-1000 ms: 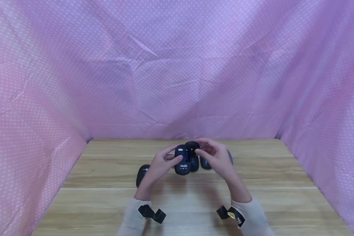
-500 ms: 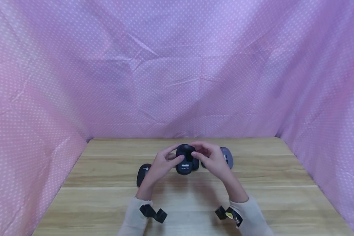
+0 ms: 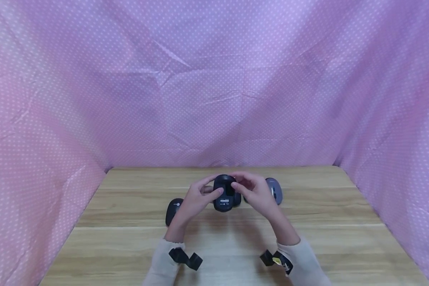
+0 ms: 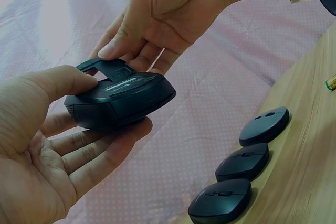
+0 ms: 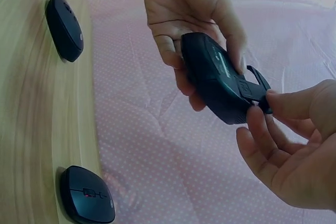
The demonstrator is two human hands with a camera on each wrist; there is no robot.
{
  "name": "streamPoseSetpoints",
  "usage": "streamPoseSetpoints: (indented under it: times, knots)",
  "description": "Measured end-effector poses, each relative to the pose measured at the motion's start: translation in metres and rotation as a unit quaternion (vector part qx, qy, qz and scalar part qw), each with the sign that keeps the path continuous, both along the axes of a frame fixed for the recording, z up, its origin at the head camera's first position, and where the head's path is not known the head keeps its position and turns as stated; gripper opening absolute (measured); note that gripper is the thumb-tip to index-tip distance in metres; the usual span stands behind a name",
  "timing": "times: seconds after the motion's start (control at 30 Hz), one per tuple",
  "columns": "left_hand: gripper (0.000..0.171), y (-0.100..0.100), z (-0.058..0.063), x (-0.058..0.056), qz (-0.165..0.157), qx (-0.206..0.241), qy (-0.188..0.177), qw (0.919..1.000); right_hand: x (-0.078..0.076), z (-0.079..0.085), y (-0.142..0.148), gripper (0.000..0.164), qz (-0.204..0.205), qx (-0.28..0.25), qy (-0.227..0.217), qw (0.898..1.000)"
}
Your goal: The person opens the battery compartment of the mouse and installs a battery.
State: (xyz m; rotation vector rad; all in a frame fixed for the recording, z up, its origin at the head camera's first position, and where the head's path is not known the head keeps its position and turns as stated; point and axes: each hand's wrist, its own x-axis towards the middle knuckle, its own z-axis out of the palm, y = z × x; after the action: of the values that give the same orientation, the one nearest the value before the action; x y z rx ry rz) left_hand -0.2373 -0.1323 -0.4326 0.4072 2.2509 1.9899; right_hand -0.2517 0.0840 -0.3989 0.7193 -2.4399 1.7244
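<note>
My left hand (image 3: 197, 198) grips an upturned black computer mouse (image 3: 223, 203), thumb on its label side and fingers underneath. At the mouse's far end my right hand (image 3: 258, 194) pinches a black battery cover (image 4: 107, 69) between thumb and fingers. The cover lies over the end of the underside, and its curved end stands away from the body in the right wrist view. Whatever is in the battery compartment is hidden from the head view. Both hands hold the mouse above the table.
On the wooden table (image 3: 221, 254), a black mouse (image 3: 172, 211) lies beside my left wrist. A grey mouse (image 3: 275, 191) lies right of my right hand, and others sit partly hidden behind the hands. The left wrist view catches a green-gold battery (image 4: 331, 82) at its edge. Pink dotted cloth (image 3: 214, 99) surrounds the table.
My right hand has moved left and slightly down, bringing the cover from the mouse's upper right onto its underside. The blue battery seen earlier is now covered. Little differs since half a second ago.
</note>
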Motion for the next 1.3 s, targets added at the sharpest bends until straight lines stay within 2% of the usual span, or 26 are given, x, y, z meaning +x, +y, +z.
streamPoseSetpoints:
  times: [0.17, 0.43, 0.63, 0.87, 0.97, 1.3]
  knots:
    - [0.051, 0.000, 0.002, 0.000, -0.002, 0.007, -0.002, 1.0000, 0.001, -0.003, -0.005, 0.023, -0.043, 0.027, 0.036, 0.998]
    - [0.053, 0.001, 0.004, 0.000, -0.004, 0.014, -0.005, 0.9999, 0.002, -0.007, -0.010, 0.024, -0.057, 0.007, 0.062, 0.996]
    - [0.052, 0.001, 0.002, -0.002, -0.009, 0.013, -0.005, 0.9999, 0.004, -0.008, -0.013, 0.022, -0.055, -0.037, 0.051, 0.997]
    - [0.052, 0.000, 0.003, -0.003, -0.016, 0.014, -0.003, 0.9998, 0.003, -0.007, -0.015, 0.018, -0.063, -0.082, 0.007, 0.995]
    - [0.052, 0.000, 0.003, -0.003, -0.013, 0.011, -0.004, 0.9998, 0.003, -0.006, -0.015, 0.018, -0.064, -0.084, -0.001, 0.994]
    - [0.053, 0.002, -0.001, -0.005, 0.004, -0.014, -0.011, 0.9998, 0.002, -0.004, -0.015, 0.018, -0.078, -0.063, 0.013, 0.995]
